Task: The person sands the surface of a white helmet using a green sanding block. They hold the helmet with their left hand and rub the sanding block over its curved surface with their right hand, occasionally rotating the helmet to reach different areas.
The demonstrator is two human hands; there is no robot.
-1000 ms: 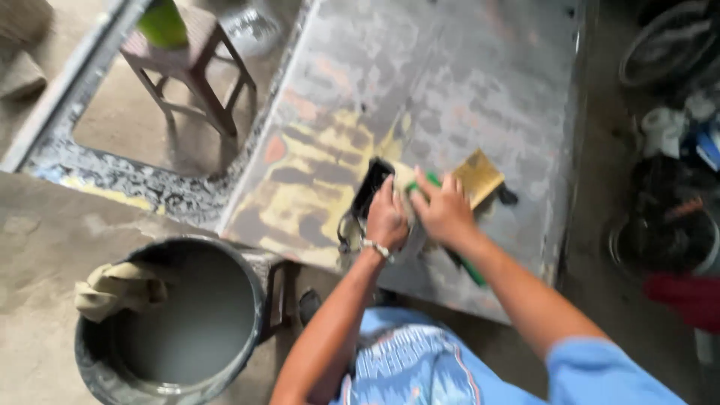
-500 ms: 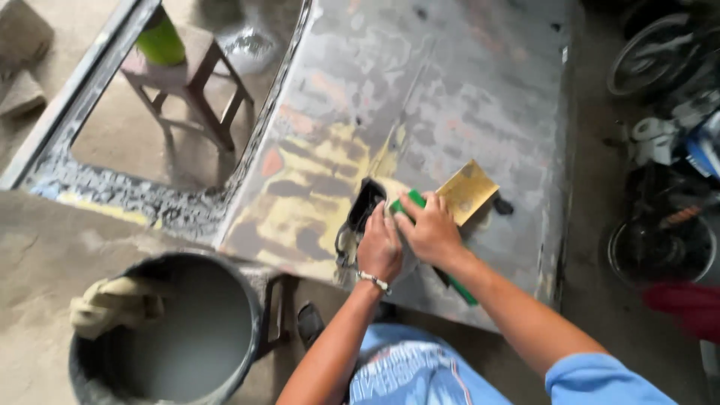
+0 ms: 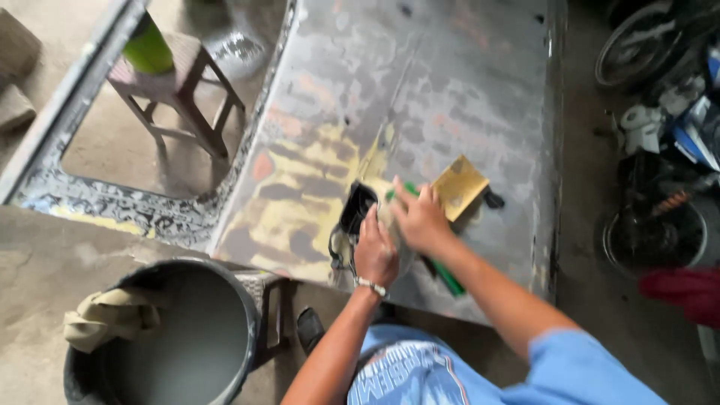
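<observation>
Down on the big metal panel (image 3: 450,82), grey with worn yellow and orange patches, both hands work side by side near its near edge. The left hand (image 3: 375,251), with a bracelet at the wrist, presses flat on the panel with its fingers closed together, right beside a small black tub (image 3: 358,208) that sits just to its far left. Whether those fingers pinch anything underneath is hard to tell, since the palm hides it. The right hand (image 3: 420,219) lies just right of the left one, touching it, with the fingers curled down over a pale cloth-like piece and a green-handled tool (image 3: 444,274), whose handle runs out from under the hand toward the near right. A yellow sanding sheet (image 3: 460,186) lies on the panel just beyond the right hand, its near corner beside the fingertips.

At the near left a dark bucket (image 3: 244,300) holds grey water, with a tan rag (image 3: 109,315) draped over its left rim. At the far left a wooden stool (image 3: 180,86) stands on the floor, seen through the panel's window opening. Motorbike parts (image 3: 652,232) crowd the right side.
</observation>
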